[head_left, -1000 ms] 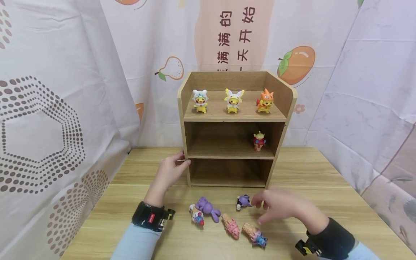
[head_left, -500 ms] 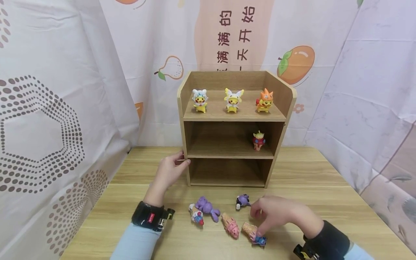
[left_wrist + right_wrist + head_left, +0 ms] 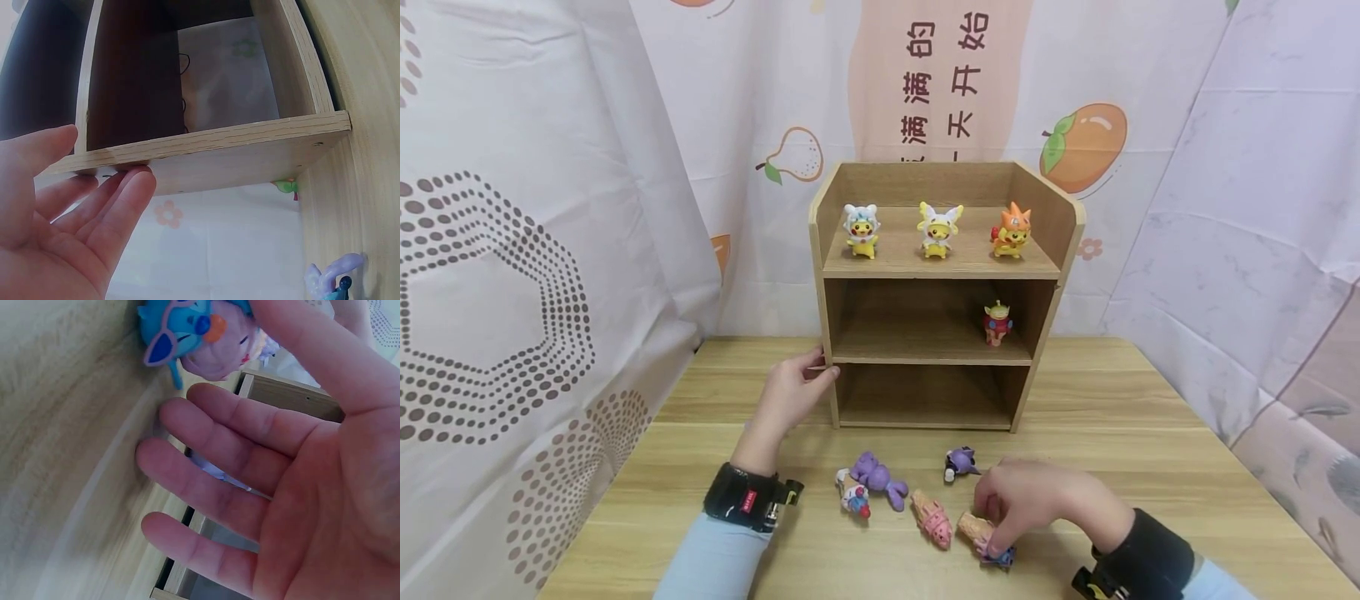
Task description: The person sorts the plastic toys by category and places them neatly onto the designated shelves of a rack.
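My left hand holds the left side panel of the wooden shelf, thumb at its front edge and fingers along its outer face. My right hand is low over the table. Its thumb touches an ice-cream-cone figurine with a blue character on top, while in the right wrist view the other fingers spread apart beside the blue-headed figurine. Left of it lies a pink ice-cream-cone figurine. Just beyond the right fingers is a small purple and black figurine.
A purple figurine and a white, blue and red cone figurine lie left on the table. Three yellow costumed figurines, one of them orange-hooded, stand on the top shelf. A green-headed figurine stands on the middle shelf.
My right hand has come down and slightly left, from beside the purple and black figurine to the blue-topped cone figurine, its thumb now on it. The left hand stays at the shelf.
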Motion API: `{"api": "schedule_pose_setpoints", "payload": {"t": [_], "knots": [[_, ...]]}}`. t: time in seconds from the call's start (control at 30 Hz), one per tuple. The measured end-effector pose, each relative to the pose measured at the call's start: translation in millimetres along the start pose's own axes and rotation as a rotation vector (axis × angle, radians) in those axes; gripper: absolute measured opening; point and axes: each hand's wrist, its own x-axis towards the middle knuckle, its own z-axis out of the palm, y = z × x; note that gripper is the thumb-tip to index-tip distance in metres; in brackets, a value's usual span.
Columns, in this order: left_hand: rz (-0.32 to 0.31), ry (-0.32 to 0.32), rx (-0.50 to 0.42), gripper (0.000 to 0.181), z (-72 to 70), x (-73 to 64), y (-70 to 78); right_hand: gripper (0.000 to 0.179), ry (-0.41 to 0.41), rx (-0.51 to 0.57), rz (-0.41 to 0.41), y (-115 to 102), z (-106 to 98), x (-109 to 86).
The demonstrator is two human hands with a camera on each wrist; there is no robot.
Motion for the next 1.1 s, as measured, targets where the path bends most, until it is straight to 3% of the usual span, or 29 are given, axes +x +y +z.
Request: {"api": "schedule_pose_setpoints", "payload": {"t": [0.27,0.87,1.1], "knots": [[0.005,0.003,0.008,0.057,-0.2,0.2,-0.1,0.020,-0.035,-0.019,-0.048,-1.4,4.4,3.8],[0.010,0.001,0.005,0.056,0.1,0.4,-0.3,0.031,-0.055,0.009,-0.028,1.3,8.2,6.6],[0.004,-0.003,-0.010,0.056,-0.3,-0.2,0.4,0.020,-0.030,-0.017,-0.061,4.2,7.2,6.7]]}}
